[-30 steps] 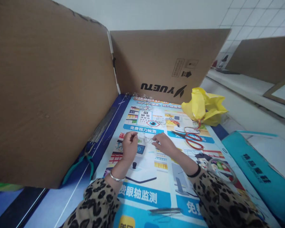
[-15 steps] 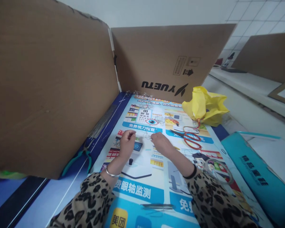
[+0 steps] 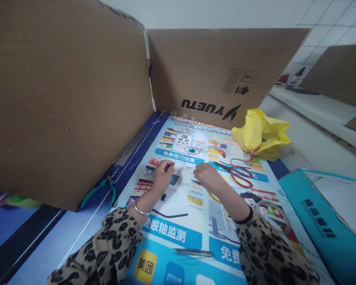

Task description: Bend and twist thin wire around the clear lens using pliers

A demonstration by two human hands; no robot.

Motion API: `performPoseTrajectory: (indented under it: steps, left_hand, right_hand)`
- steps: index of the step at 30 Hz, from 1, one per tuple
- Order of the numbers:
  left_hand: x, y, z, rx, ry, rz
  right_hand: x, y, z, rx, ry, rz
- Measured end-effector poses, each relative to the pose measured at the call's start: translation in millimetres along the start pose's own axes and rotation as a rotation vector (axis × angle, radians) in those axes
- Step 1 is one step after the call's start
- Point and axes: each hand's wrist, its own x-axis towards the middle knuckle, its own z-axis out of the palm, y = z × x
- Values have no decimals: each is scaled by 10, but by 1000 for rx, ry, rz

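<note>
My left hand (image 3: 162,175) and my right hand (image 3: 204,175) are over a printed blue poster (image 3: 178,233) on the table. Both pinch a thin bent wire piece (image 3: 186,168) stretched between them, fingers closed. Leopard-print sleeves cover both forearms, with a silver bangle on the left wrist. More small wire shapes (image 3: 184,128) lie farther back on the poster near the cardboard.
Cardboard walls stand left (image 3: 62,95) and behind (image 3: 219,71). Green-handled pliers (image 3: 101,190) and a bundle of straight wires (image 3: 130,146) lie at left. Red-handled scissors (image 3: 240,176), a yellow bag (image 3: 261,132), a tape roll (image 3: 273,213) and a teal bag (image 3: 320,221) sit at right.
The camera shifted slightly; both hands stay close together on the wire piece, working it with small finger moves.
</note>
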Motion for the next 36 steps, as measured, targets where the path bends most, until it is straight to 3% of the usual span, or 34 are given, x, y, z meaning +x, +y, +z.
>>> performPoseTrajectory:
  steps: [6, 14, 20, 26, 30, 36]
  left_hand:
    - [-1, -10, 16, -15, 21, 6]
    - [45, -25, -23, -87, 105, -15]
    - [22, 35, -13, -221, 67, -111]
    - [24, 115, -21, -264, 41, -212]
    - [19, 172, -33, -230, -55, -249]
    - [-56, 233, -57, -84, -419, -251]
  right_hand:
    - [112, 50, -27, 143, 65, 15]
    - [79, 191, -327, 680, 289, 312]
    - [-248, -65, -332, 1245, 153, 416]
    - [-513, -265, -56, 1483, -32, 675]
    - [-536, -269, -27, 1576, -30, 771]
    - [-502, -299, -33, 1630, -59, 814]
